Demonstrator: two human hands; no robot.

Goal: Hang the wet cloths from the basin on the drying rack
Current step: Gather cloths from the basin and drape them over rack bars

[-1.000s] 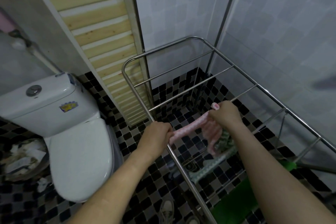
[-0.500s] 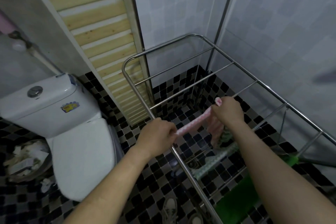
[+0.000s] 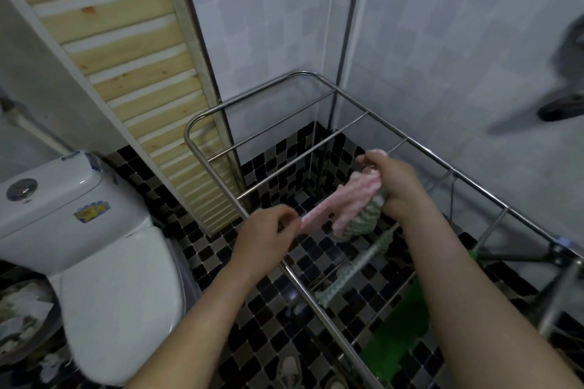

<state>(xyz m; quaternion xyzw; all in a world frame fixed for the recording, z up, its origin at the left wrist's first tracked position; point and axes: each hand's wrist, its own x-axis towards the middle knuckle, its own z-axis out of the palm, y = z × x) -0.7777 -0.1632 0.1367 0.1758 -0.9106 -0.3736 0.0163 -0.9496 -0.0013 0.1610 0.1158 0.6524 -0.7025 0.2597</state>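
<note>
Tiled wall (image 3: 268, 25) — 2 hands (image 3: 268, 232) (image 3: 395, 189) hide cloth (image 3: 354, 199) ends (pink).

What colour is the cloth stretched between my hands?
The cloth is pink with pale stripes; head view shows it best.

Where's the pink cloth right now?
In the head view, centre-right: the pink cloth is stretched between the left hand and right hand, over the drying rack, with a green striped cloth bunched beside its right end.
</note>
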